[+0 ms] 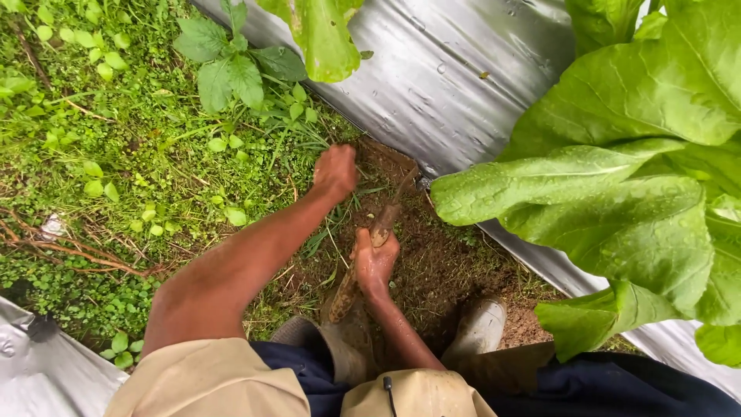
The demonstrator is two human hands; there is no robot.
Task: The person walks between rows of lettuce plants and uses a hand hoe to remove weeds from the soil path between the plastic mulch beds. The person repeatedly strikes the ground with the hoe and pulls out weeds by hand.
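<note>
Viewed from above, over a furrow between two beds covered in silver plastic sheeting (440, 85). Right hand (376, 259) closed in a full grip round the wooden handle of a digging tool (363, 262) — handle slanting from lower left to upper right, soiled, its working end (407, 184) thin, blurred and pointing into the ground close to the sheeting edge; blade shape not discernible. Left hand (334, 171) stretched further forward, fingers curled down into the weeds and grass blades at the margin of the bare soil (440, 262); grip closed, contents hidden by the fingers, cannot tell what is held. Patch of loose brown soil lying between the two hands and the sheeting, scraped clear of growth. Dense low weeds (139, 147) covering the ground to the left. Large wet green leaves of a crop plant (617, 177) overhanging the right side — water drops on leaves and sheeting alike. Two muddy boots (480, 328) planted on the soil below the hands.
</note>
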